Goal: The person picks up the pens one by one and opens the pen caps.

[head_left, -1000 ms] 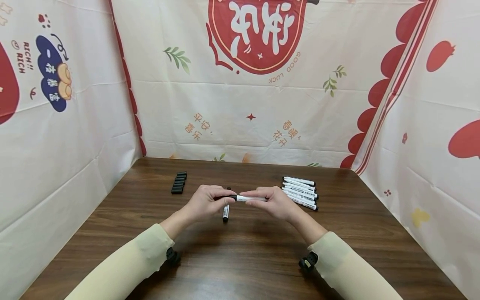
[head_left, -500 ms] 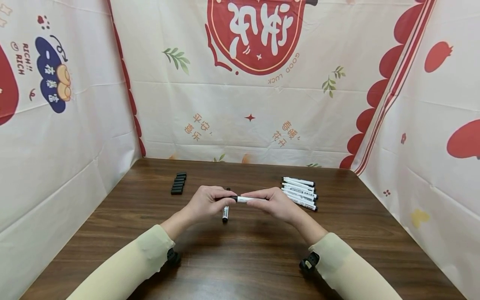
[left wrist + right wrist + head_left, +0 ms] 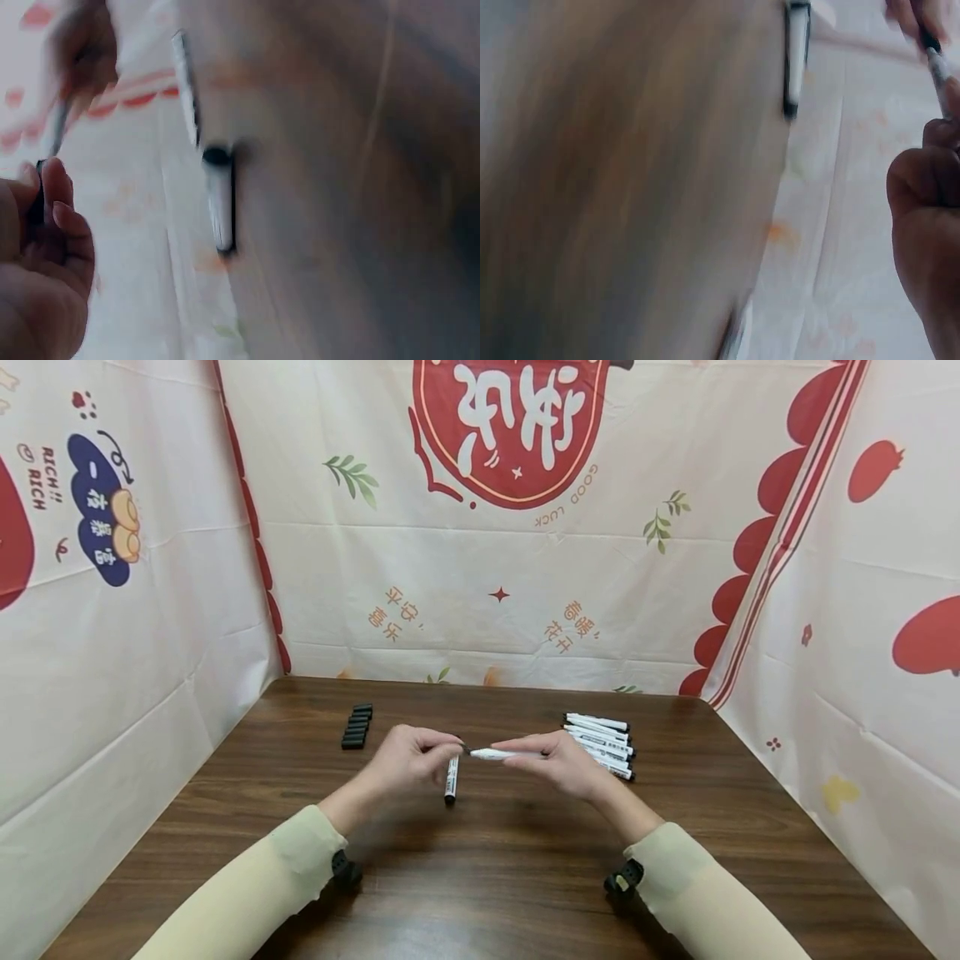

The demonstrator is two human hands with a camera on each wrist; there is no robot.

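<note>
In the head view, my left hand (image 3: pixel 408 764) pinches a black marker cap (image 3: pixel 466 749) between thumb and fingers. My right hand (image 3: pixel 558 762) grips a white marker (image 3: pixel 491 754) by its barrel, its tapered white front now showing right at the cap's end. Both are held above the table, roughly level. The left wrist view has the cap (image 3: pixel 37 196) mostly wrapped by fingers, with the marker (image 3: pixel 57 131) pointing into it. Under the left hand, another white marker with a black end (image 3: pixel 451 783) lies on the table, its far part hidden by that hand.
Several black caps (image 3: pixel 357 727) lie in a row at the back left of the brown wooden table (image 3: pixel 480 877). At the back right, several white markers (image 3: pixel 597 735) lie side by side, partly behind the right hand. Printed white cloth (image 3: pixel 450 552) walls the table in.
The cap in my left hand has shifted off the marker, baring its tapered front. The left hand has tilted slightly, and the right has moved a little to the right with the marker.
</note>
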